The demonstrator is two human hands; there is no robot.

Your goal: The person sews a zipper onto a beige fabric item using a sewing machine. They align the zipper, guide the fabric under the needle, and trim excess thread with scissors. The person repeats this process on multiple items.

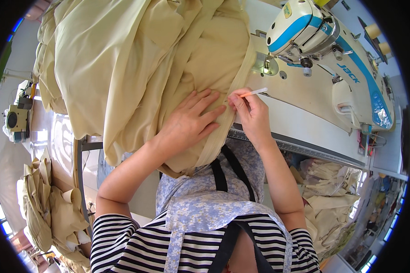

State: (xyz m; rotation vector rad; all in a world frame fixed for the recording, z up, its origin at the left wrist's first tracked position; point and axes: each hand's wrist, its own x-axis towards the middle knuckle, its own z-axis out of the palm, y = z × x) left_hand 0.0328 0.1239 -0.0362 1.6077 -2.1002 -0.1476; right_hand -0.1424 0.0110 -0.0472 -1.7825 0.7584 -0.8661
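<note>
A large piece of khaki fabric (136,77) lies in folds over the sewing table and hangs down onto my lap. My left hand (189,118) rests flat on it with fingers spread, close to a stitched band (219,132) along the fabric's right edge. At that band my right hand (250,110) pinches a slim orange-and-white pen-like stick (255,93). Its pale end points up and to the right; the end toward the fabric is hidden by my fingers. Thumb and fingertips of the right hand meet at the fabric's edge.
A white-and-blue sewing machine (328,50) stands at the right, its needle area near the fabric's edge. A ruler strip (296,148) runs along the table's front edge. More khaki pieces hang at the left (50,204) and lie in a heap at the lower right (328,204).
</note>
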